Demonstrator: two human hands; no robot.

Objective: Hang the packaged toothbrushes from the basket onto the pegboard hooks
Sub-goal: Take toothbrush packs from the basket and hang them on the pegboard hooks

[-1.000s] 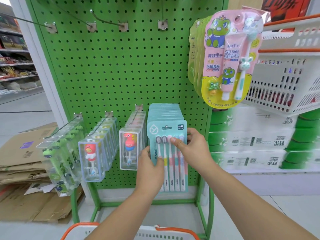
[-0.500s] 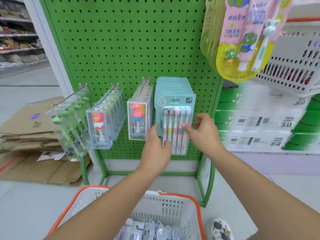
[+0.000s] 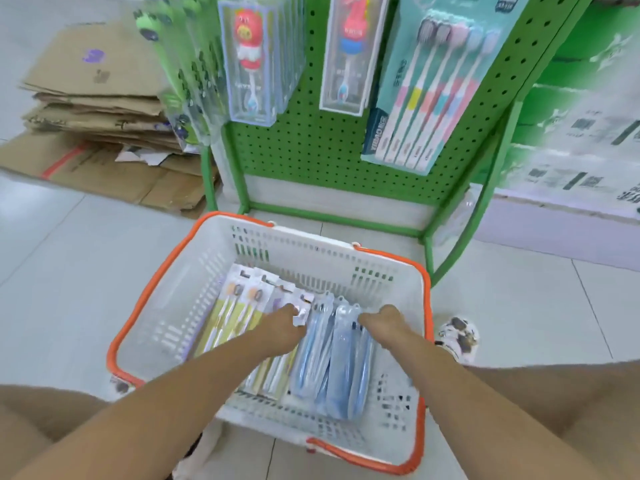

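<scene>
White-tiled floor: pale glossy tiles with thin grout lines; a patterned shoe shows just right of the basket.
Basket: a white slotted plastic shopping basket with an orange rim sits on the floor in front of the rack.
Packs in basket: yellow-carded toothbrush packs lie at the left, clear blue-tinted toothbrush packs at the right.
Left hand: down inside the basket, fingers curled on the top of a white-carded pack.
Right hand: fingers bent onto the blue packs; I cannot tell whether it grips one.
Pegboard: a green perforated metal rack carries a teal multi-brush pack and clear boxed children's brushes.
Room: flattened brown cardboard is stacked at the left.
</scene>
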